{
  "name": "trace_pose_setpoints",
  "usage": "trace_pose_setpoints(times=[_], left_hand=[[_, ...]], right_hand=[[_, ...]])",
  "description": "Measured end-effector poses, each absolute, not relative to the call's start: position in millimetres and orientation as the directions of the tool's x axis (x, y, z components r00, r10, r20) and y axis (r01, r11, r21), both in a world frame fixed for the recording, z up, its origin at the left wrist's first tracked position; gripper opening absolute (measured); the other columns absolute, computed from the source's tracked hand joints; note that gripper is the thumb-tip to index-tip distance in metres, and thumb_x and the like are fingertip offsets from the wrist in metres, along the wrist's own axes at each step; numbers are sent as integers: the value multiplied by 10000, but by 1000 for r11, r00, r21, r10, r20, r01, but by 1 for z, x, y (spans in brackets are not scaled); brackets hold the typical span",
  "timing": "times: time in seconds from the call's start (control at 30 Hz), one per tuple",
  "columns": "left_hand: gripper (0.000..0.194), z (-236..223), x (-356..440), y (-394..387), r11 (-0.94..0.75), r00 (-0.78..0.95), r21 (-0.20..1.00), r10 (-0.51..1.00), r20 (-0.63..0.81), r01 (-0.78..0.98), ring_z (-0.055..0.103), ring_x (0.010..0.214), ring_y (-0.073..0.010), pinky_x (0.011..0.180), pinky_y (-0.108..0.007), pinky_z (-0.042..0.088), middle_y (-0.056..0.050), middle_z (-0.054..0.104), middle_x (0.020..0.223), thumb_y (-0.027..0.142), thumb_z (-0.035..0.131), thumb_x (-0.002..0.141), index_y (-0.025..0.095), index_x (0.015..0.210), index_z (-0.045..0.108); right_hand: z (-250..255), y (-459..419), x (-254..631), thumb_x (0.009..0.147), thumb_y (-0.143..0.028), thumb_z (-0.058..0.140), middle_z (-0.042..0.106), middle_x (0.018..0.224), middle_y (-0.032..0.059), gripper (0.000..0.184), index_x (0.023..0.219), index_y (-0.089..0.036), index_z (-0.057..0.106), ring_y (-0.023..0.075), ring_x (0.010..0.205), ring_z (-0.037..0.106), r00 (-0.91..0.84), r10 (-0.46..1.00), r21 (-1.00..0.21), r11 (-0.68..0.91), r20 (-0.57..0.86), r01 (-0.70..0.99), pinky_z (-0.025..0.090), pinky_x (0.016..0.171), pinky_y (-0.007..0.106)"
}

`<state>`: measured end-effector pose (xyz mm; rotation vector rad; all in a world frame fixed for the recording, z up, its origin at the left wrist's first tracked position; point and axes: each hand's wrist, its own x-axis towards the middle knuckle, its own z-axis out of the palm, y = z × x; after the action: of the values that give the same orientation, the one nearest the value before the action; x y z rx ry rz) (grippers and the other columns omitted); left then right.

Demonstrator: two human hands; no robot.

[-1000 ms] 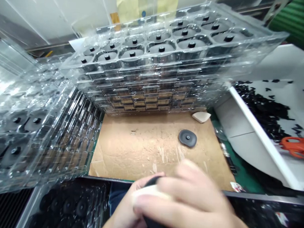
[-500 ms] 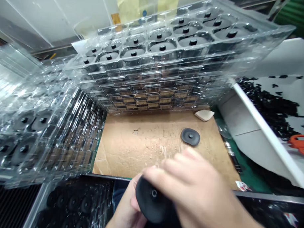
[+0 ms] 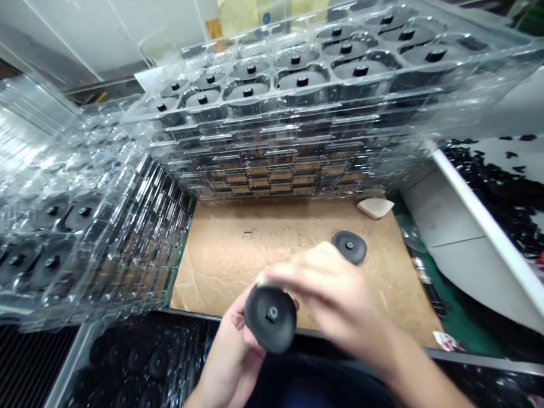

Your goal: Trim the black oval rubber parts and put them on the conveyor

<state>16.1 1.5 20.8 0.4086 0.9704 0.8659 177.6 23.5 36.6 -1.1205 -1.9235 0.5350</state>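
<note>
Lifted higher and turned outward since the earlier frame, the black rubber disc (image 3: 270, 319) faced the head camera, its round centre stud in full view. The left hand (image 3: 233, 360) held it from below, with the fingers mostly hidden behind the disc. The right hand (image 3: 326, 295) had come away from the disc's face and was open, its fingers stretched across just above the upper rim; contact with the rim could not be told. The exposed face now allowed the stud side to be seen. Just beyond the hands, a second black disc (image 3: 349, 247) lay flat on a cardboard sheet (image 3: 234, 274), with a cream scrap (image 3: 375, 207) farther on. Stacked clear plastic trays (image 3: 294, 80) rose beyond the cardboard, with black discs seated in their pockets, and another clear stack (image 3: 45, 160) stood left of the hands. To the right of the hands lay a white bin (image 3: 443, 275) holding black scraps (image 3: 495, 188).
</note>
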Motion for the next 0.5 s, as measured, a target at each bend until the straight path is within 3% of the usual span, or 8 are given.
trace_pose_setpoints(times=[0.1,0.23,0.37,0.43,0.5], left_hand=[[580,18,13,7,593,244,602,790,-562,-534,606,968,-264,913,-389,440,-81,640,1115,416,770,527,238,1061,629],[633,13,11,8,580,240,560,789,-565,-591,584,1024,-264,953,-407,414,-84,640,1096,379,755,569,260,1160,562],[656,14,14,8,598,270,539,778,-567,-593,585,1018,-250,912,-376,447,-71,631,1112,333,757,587,290,1199,524],[629,15,17,8,601,284,540,780,-558,-590,583,1015,-239,867,-333,472,-66,633,1116,326,770,568,280,1160,560],[573,16,19,7,620,315,532,769,-555,-576,578,1017,-229,861,-312,470,-65,644,1095,325,763,585,257,1127,589]], right_hand=[[1,16,194,886,-185,441,677,846,36,222,1001,-225,626,169,768,589,-139,978,-721,210,157,661,392,674,305],[-37,-13,193,881,-192,460,675,782,19,207,985,-225,636,149,682,608,-205,979,-771,136,8,622,453,641,293],[-19,-17,186,888,-221,457,678,861,43,220,1040,-211,616,160,750,629,-117,993,-793,79,10,603,489,643,285],[8,-9,180,884,-232,466,667,972,54,229,1073,-213,594,160,845,629,23,996,-845,62,88,531,501,670,258],[35,-2,170,864,-198,483,670,977,50,217,1047,-198,600,163,845,628,126,962,-868,157,242,470,502,691,259]])
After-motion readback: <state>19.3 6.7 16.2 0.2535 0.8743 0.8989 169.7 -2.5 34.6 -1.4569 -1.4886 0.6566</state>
